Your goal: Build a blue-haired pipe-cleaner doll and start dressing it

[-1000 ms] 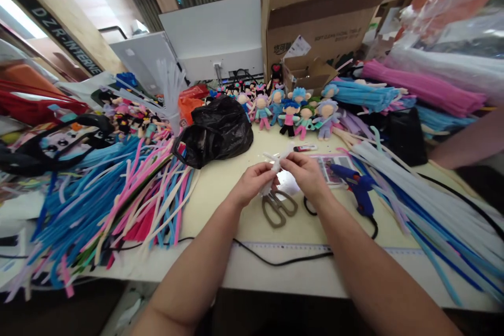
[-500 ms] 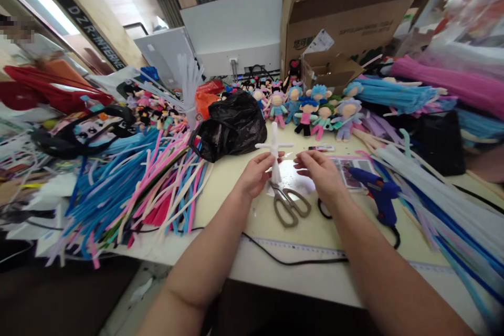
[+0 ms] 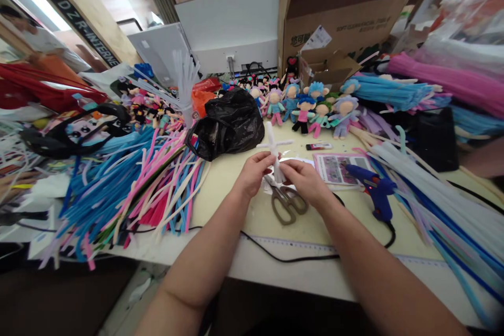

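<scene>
A white cross-shaped figure made of pipe cleaners [image 3: 271, 138] stands upright between my two hands, its arms sticking out sideways. My left hand [image 3: 253, 174] is closed on its middle from the left. From the right, my right hand [image 3: 306, 178] pinches its lower part between thumb and fingers. Scissors [image 3: 289, 205] with grey-brown handles lie on the table just below the figure, their blades partly hidden. To the right of my right hand rests a blue hot glue gun [image 3: 375, 189] with a small red light and a black cord.
Several small dolls [image 3: 307, 110] stand at the back before a cardboard box [image 3: 338, 16]. A black plastic bag [image 3: 232, 123] sits behind my left hand. Coloured pipe cleaners [image 3: 118, 194] heap up on the left, others [image 3: 437, 205] on the right. A black cable [image 3: 275, 259] crosses the front.
My right hand has moved left and closed on the lower part of the white figure; before, it was apart from it with fingers loose. The figure now tilts slightly left.
</scene>
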`<action>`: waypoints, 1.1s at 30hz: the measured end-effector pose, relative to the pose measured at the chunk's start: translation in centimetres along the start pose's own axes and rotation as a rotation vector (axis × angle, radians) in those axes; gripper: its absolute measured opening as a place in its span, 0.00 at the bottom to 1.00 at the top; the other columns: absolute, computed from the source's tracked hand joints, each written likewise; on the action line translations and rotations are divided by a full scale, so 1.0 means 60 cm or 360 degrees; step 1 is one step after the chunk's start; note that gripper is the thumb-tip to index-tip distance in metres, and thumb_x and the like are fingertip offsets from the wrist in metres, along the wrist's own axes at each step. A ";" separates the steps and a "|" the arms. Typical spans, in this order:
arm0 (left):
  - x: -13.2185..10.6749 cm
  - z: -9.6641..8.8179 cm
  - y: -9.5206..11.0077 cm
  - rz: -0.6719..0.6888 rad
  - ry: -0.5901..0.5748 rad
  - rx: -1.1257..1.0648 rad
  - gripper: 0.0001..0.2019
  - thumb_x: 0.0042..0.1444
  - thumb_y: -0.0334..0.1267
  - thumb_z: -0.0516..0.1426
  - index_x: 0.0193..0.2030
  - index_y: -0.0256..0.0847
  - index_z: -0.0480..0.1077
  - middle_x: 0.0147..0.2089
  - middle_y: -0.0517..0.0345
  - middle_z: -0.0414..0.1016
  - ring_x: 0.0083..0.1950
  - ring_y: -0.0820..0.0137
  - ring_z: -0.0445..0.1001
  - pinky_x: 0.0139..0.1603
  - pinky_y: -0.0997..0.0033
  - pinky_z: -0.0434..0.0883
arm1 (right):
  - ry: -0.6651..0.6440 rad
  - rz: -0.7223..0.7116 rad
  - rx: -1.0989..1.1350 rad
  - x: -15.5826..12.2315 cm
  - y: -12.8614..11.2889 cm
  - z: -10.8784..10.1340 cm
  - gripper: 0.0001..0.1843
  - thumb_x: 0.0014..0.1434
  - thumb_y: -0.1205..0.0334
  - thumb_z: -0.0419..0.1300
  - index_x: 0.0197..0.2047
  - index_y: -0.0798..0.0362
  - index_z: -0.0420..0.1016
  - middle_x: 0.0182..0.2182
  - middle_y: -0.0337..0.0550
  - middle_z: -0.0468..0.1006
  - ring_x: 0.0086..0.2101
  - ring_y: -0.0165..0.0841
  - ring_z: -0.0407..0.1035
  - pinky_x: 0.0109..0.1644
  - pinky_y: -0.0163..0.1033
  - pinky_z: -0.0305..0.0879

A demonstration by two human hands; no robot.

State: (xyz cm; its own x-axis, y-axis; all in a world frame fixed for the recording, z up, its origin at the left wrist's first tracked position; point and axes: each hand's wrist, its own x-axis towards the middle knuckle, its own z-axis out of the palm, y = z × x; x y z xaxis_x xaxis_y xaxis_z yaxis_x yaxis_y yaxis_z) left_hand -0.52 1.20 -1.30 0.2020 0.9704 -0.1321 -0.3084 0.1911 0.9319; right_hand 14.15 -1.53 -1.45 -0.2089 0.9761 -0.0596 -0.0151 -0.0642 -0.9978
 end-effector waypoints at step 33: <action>-0.007 0.013 0.019 -0.0135 -0.0136 -0.0057 0.15 0.41 0.36 0.68 0.37 0.38 0.74 0.35 0.56 0.79 0.31 0.72 0.76 0.32 0.75 0.73 | 0.0331 -0.0331 0.0133 0.018 0.004 -0.016 0.07 0.49 0.58 0.63 0.29 0.53 0.75 0.26 0.37 0.76 0.28 0.29 0.70 0.37 0.37 0.68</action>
State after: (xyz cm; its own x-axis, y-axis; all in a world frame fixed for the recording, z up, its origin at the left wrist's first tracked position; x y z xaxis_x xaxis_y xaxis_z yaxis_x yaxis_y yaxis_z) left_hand -0.23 0.88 0.05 0.3068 0.9347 -0.1796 -0.3192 0.2788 0.9058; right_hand 14.87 -0.29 -1.80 0.0119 0.9911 0.1329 -0.1188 0.1333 -0.9839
